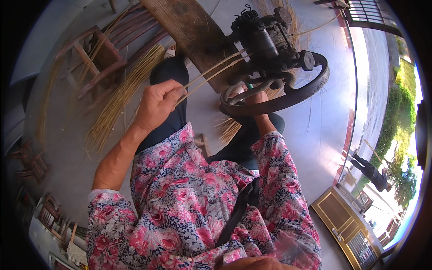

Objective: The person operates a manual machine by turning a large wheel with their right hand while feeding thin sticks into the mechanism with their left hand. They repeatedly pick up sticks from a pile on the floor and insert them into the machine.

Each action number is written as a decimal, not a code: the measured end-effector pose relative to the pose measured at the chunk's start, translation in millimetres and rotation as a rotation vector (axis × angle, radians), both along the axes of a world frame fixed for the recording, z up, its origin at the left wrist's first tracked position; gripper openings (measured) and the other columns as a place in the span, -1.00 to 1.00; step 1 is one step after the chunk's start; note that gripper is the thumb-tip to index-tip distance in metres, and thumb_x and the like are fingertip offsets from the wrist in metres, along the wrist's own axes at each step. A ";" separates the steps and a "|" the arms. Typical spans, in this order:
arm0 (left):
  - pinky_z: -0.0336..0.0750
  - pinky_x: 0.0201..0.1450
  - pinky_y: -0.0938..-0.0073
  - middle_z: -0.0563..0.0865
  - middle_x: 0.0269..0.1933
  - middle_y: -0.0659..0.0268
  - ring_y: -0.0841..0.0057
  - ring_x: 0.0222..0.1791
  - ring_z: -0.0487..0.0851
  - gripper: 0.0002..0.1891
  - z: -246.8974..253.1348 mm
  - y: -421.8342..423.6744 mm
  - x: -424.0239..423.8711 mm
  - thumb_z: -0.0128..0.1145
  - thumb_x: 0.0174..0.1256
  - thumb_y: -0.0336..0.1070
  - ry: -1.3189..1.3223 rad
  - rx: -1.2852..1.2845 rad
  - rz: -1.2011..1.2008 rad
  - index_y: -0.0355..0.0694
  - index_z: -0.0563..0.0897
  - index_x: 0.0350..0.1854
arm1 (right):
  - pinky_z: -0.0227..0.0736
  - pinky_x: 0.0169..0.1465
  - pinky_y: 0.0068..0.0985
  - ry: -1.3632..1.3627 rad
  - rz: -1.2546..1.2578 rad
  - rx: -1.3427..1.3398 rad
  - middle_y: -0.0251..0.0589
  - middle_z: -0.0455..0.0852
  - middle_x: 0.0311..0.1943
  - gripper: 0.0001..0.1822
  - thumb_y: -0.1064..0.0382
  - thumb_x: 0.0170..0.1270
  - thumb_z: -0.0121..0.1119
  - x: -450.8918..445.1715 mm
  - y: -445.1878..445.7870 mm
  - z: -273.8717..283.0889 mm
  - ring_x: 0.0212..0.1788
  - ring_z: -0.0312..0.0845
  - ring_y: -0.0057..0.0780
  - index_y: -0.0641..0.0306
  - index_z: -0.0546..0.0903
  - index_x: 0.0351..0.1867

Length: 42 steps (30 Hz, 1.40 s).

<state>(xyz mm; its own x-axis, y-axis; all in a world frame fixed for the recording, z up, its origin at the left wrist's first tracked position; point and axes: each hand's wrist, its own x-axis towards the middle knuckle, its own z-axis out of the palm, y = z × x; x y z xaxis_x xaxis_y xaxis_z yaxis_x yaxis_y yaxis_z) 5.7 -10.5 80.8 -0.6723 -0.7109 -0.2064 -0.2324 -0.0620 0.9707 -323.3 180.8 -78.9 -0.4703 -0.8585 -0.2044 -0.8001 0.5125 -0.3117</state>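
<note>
Two thin strips, like split cane or bamboo, [216,71] run from the pinched fingers of my left hand [162,101] to a dark metal roller machine [260,44]. The machine is fixed at the end of a thick wooden plank [192,27]. At its near side is a curved-rim iron handwheel [270,108]. Behind the wheel's rim, my right hand [257,98] is closed around a green handle [249,86]; the rim and the spokes hide part of it. Another long strip [317,27] extends from the machine's far side.
A bundle of long thin strips [125,98] lies on the floor at the left, near a wooden stool [101,64]. More strips [229,130] lie below the wheel. At the right are a brown door [341,216] and, outside, a person [371,172] with a long pole.
</note>
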 end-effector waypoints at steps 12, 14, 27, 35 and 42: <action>0.16 -0.69 0.76 0.43 -0.64 0.52 0.84 -0.73 0.30 -0.77 -18.2 11.3 8.8 0.03 0.54 -0.31 0.265 1.192 -0.088 -0.38 0.66 -0.11 | 0.62 -0.37 -0.48 -1.032 -0.201 0.074 -0.10 0.77 -0.49 -0.74 0.47 0.17 0.19 86.3 8.0 119.1 -0.47 0.73 -0.41 0.41 0.68 -0.09; 0.17 -0.68 0.75 0.43 -0.64 0.52 0.85 -0.72 0.30 -0.78 -18.9 17.1 8.8 0.03 0.54 -0.31 0.255 1.238 -0.086 -0.38 0.66 -0.10 | 0.63 -0.37 -0.48 -1.094 -0.239 0.280 -0.07 0.76 -0.53 -0.72 0.56 0.17 0.07 91.5 15.5 180.9 -0.46 0.74 -0.40 0.47 0.66 -0.09; 0.23 -0.65 0.73 0.54 -0.61 0.47 0.83 -0.69 0.37 -0.77 -14.6 21.1 10.8 0.08 0.54 -0.26 0.143 0.915 -0.082 -0.33 0.69 -0.13 | 0.63 -0.27 -0.49 -0.867 -0.198 0.188 -0.09 0.76 -0.56 -0.64 0.62 0.17 -0.10 99.1 6.4 230.6 -0.42 0.75 -0.42 0.48 0.65 -0.06; 0.39 -0.50 0.57 0.59 -0.57 0.35 0.77 -0.56 0.51 -0.91 -14.0 -2.1 -1.6 0.20 0.43 -0.37 -0.125 -0.221 -0.126 -0.28 0.66 -0.16 | 0.56 -0.32 -0.48 -0.683 -0.228 0.110 -0.13 0.76 -0.56 -0.61 0.60 0.03 0.06 105.0 13.7 204.6 -0.44 0.75 -0.40 0.41 0.69 -0.06; 0.54 -0.37 0.29 0.71 -0.32 0.09 0.05 -0.36 0.69 -0.89 -11.3 -0.7 -22.2 0.23 0.36 -0.35 -0.123 -0.701 -0.041 -0.24 0.62 -0.18 | 0.58 -0.24 -0.34 -0.546 -0.197 0.138 -0.06 0.74 -0.53 -0.67 0.47 0.03 0.20 104.3 17.1 182.0 -0.37 0.75 -0.13 0.37 0.69 -0.09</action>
